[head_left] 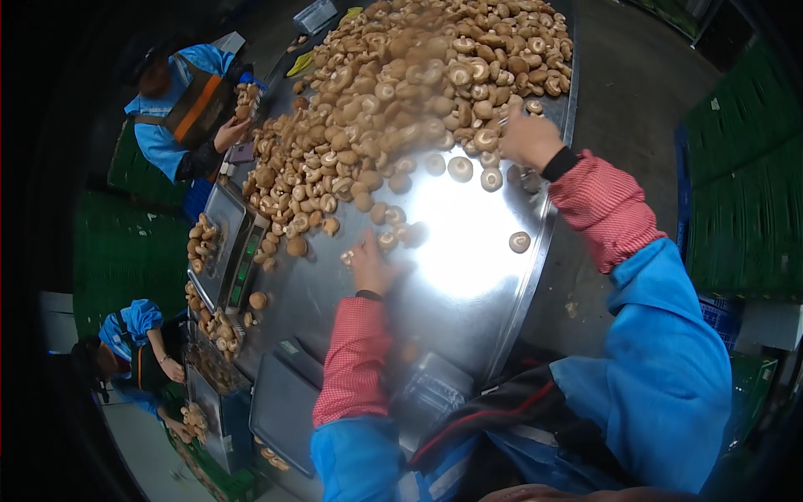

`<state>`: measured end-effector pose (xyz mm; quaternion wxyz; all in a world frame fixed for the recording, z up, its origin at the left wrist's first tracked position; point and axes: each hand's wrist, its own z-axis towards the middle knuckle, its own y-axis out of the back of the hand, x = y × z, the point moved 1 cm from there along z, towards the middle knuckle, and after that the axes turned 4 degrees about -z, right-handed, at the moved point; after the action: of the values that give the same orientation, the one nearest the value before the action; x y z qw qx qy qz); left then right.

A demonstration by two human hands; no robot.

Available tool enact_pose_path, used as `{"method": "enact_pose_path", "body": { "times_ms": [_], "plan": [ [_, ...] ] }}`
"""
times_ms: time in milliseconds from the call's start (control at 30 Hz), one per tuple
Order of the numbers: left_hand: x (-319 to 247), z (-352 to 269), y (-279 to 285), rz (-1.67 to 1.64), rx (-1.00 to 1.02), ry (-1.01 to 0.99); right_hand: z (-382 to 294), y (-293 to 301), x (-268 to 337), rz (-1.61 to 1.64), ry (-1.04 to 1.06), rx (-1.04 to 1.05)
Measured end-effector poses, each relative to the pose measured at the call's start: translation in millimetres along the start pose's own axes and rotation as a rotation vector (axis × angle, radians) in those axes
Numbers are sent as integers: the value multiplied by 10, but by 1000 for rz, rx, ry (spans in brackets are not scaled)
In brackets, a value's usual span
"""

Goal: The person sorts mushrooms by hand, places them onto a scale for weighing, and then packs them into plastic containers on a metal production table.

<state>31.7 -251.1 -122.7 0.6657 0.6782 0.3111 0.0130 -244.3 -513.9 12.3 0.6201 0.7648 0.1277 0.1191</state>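
Note:
A large heap of brown shiitake mushrooms (pixel 376 94) covers the far part of a stainless steel table (pixel 464 307). My left hand (pixel 371 267) is low over the steel near the heap's lower edge, with a small pale mushroom piece (pixel 347 257) at its fingertips. At the heap's right edge my right hand (pixel 532 137) reaches in among the mushrooms; whether it grips one is hidden by the hand. Between the hands a few mushrooms lie cap down, such as one (pixel 460 169) below the heap. A single mushroom (pixel 519 242) rests apart near the table's right edge.
Clear plastic trays (pixel 433 389) are stacked close to my body. A scale (pixel 241 267) with lit green displays stands at the left, beside a grey lid or tray (pixel 285 401). Two co-workers (pixel 188 113) handle mushrooms at the left. Green crates (pixel 746 188) are stacked on the right.

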Motion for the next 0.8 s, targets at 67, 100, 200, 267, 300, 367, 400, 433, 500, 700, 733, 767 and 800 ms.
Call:
{"method": "enact_pose_path", "body": {
  "times_ms": [67, 100, 200, 267, 300, 367, 400, 433, 500, 700, 733, 767, 800],
  "plan": [
    [-26, -49, -30, 14, -1, -51, -71, 198, -148, 35, -57, 11],
    [-55, -69, -24, 10, 1, -41, -86, 299, -262, 31, -93, 49],
    [-267, -50, 41, 12, -22, -75, 85, 110, -533, -25, -146, 42],
    [-466, 16, 82, -56, 21, -94, 112, 35, -503, -33, -127, 62],
    [-565, 45, 83, -55, 19, -103, 148, 27, -427, 5, -103, 75],
    [-664, 39, 51, -88, 0, -103, 33, 112, -66, 97, 26, 76],
    [-744, 24, 68, -90, 7, -110, -51, 133, 78, 109, 73, 65],
    [-803, 2, 126, -124, -15, -136, -89, 165, 147, 103, 101, 42],
    [-821, -17, 162, -159, -41, -160, -205, 224, 261, 92, 153, -3],
    [-709, -53, 45, -87, -31, -129, -31, 340, -316, 43, -41, -109],
    [-733, -40, 16, -90, -60, -145, 2, 298, -430, 28, -74, -113],
    [-762, -33, -4, -94, -89, -161, 83, 56, -501, -10, -105, -68],
    [-823, -13, 19, -99, -87, -181, 133, -94, -578, -45, -139, -26]
  ]
}}
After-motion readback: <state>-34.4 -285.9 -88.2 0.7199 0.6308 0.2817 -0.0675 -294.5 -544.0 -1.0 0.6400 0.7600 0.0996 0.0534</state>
